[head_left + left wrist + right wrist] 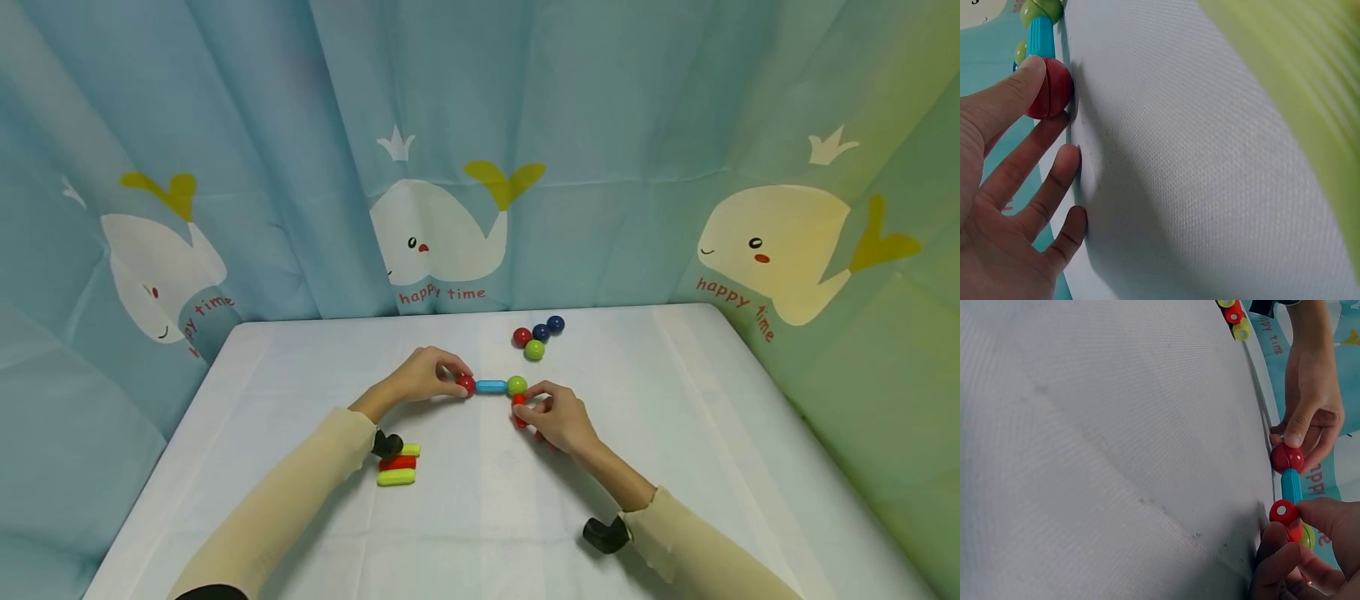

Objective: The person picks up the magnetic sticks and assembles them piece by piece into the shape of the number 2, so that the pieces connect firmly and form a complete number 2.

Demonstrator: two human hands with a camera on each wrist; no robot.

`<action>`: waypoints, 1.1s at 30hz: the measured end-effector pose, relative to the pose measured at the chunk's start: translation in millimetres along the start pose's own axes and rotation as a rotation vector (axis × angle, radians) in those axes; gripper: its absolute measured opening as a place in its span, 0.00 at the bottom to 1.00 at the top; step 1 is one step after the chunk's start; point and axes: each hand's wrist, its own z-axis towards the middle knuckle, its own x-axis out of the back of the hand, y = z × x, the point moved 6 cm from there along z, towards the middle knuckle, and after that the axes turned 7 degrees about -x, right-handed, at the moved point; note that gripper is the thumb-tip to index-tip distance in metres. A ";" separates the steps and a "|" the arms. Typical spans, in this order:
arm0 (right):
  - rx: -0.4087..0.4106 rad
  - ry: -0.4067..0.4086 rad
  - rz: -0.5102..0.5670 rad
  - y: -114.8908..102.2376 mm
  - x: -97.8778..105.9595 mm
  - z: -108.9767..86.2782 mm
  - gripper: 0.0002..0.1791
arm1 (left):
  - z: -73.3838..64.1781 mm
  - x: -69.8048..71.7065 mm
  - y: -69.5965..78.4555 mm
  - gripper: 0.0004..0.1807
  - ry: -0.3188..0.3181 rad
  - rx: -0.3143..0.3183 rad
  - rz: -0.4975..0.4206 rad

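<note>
My left hand (429, 375) pinches a red ball (1052, 89) between thumb and finger, its other fingers spread close to the tabletop. A blue ribbed rod (492, 387) runs from that ball to a light green ball (517, 385). Together they form a straight row. My right hand (562, 417) pinches a short red rod (519, 410) whose far end is right at the green ball, at an angle to the blue rod. The rod's near end shows a pale round tip in the right wrist view. Red pieces (553, 447) lie partly hidden under my right hand.
Behind the row sits a cluster of balls: a red one (522, 337), two dark blue ones (555, 324) and a green one (535, 350). Beside my left forearm lie two yellow-green rods (396, 477) and a red rod (397, 462). A whale-print curtain (600, 167) surrounds the white table (300, 358).
</note>
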 end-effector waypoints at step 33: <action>0.058 -0.050 -0.043 -2.8 14.1 10.8 0.13 | 1.9 0.5 -1.6 0.14 -0.016 0.023 -0.017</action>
